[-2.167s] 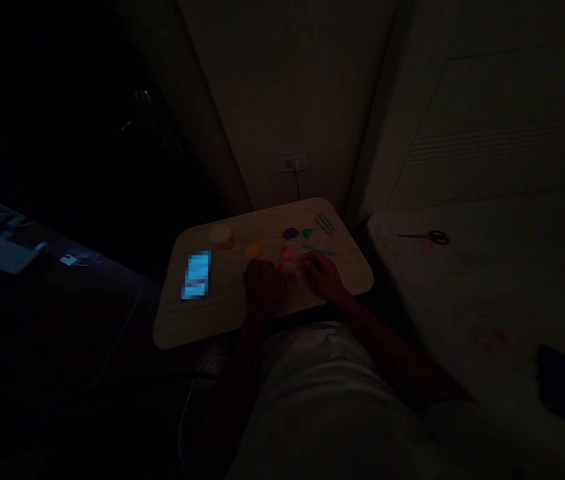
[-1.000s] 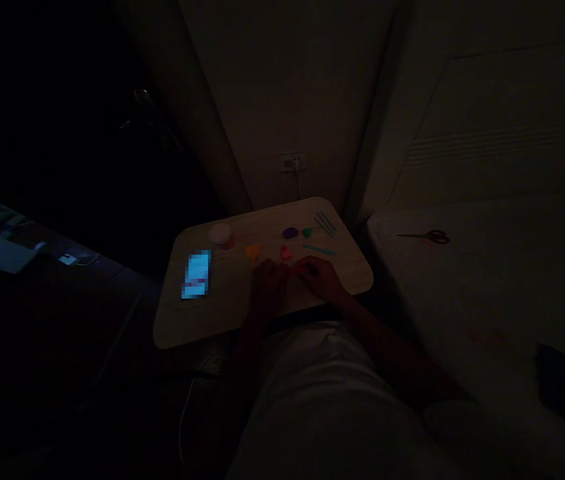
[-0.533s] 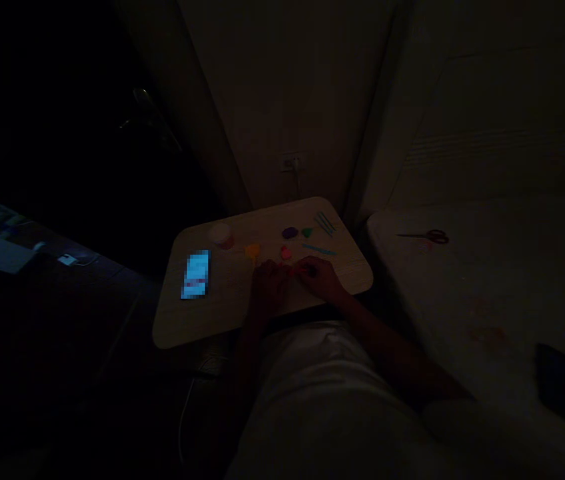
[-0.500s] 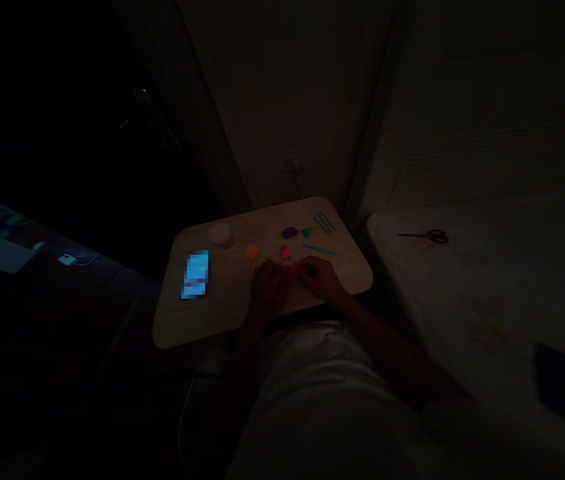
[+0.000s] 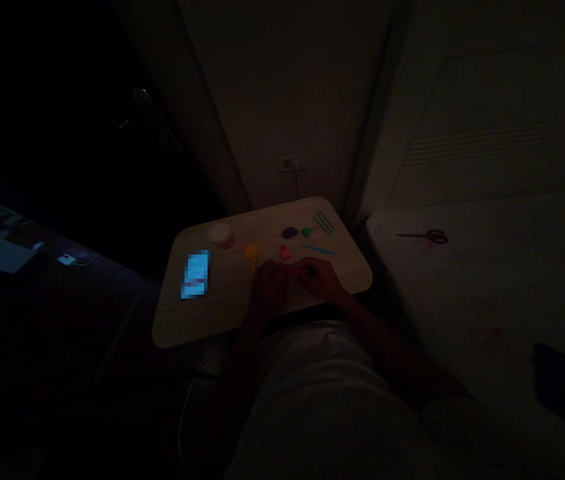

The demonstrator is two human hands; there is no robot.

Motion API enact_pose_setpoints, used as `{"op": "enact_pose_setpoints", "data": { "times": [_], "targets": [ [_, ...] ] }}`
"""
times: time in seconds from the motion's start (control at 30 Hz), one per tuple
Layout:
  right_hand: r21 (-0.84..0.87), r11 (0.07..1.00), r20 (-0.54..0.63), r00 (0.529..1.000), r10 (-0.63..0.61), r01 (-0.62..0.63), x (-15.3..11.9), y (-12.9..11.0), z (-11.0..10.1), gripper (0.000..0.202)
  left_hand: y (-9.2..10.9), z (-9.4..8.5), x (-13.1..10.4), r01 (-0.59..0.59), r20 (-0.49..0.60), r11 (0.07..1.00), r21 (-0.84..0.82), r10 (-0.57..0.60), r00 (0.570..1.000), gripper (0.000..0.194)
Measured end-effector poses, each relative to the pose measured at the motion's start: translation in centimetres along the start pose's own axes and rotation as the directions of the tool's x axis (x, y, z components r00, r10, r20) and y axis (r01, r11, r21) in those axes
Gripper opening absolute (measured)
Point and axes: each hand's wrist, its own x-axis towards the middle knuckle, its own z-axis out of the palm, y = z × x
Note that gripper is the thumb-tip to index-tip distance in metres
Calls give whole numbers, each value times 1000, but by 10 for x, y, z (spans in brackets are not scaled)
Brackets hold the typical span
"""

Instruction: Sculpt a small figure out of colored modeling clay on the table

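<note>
In dim light, my left hand point(image 5: 269, 283) and my right hand point(image 5: 316, 275) meet at the front edge of a small table. Both have bent fingers closed on a small red piece of modelling clay point(image 5: 291, 271) between them; its exact shape is too dark to make out. Just beyond lies a pink lump of clay point(image 5: 285, 253). Farther back are a purple lump point(image 5: 290, 233) and a green lump point(image 5: 306, 232). A flat orange shape with a stem point(image 5: 252, 251) lies beside my left hand. A blue stick-like tool point(image 5: 319, 249) rests beyond my right hand.
Several thin sticks point(image 5: 324, 223) lie at the table's back right. A lidded tub point(image 5: 221, 235) and a lit phone point(image 5: 196, 274) occupy the left of the table point(image 5: 222, 313). Scissors point(image 5: 430, 236) lie on a pale surface at right. A wall socket point(image 5: 292, 161) holds a plugged cable.
Both hands stay almost in place, with only slight finger movement around the red clay. The objects on the table have not visibly moved.
</note>
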Motion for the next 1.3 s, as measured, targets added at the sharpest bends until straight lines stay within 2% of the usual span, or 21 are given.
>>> {"op": "enact_pose_setpoints", "data": {
  "times": [0.17, 0.37, 0.5, 0.7, 0.87, 1.3],
  "targets": [
    [30, 999, -14, 999, 31, -30, 0, 0, 0, 17, 2, 1, 0, 14, -75, 1000, 27, -12, 997, 31],
    [59, 997, 5, 999, 38, -39, 0, -3, 0, 17, 2, -2, 3, 48, -18, 997, 68, -47, 999, 28],
    [68, 997, -10, 999, 49, -48, 0, -5, 0, 21, 2, -1, 3, 42, -38, 994, 103, -39, 999, 29],
    [-38, 999, -12, 999, 30, -31, 0, -6, 0, 16, 4, -3, 4, 28, -51, 992, 126, -21, 998, 28],
    [9, 1000, -19, 1000, 15, -14, -1, -4, 0, 18, 6, -4, 4, 36, -55, 989, 145, -28, 998, 26],
    [-63, 997, -21, 999, 48, -49, -1, -5, -1, 18, 6, -3, 4, 65, -59, 988, 143, -57, 997, 25]
  ]
}}
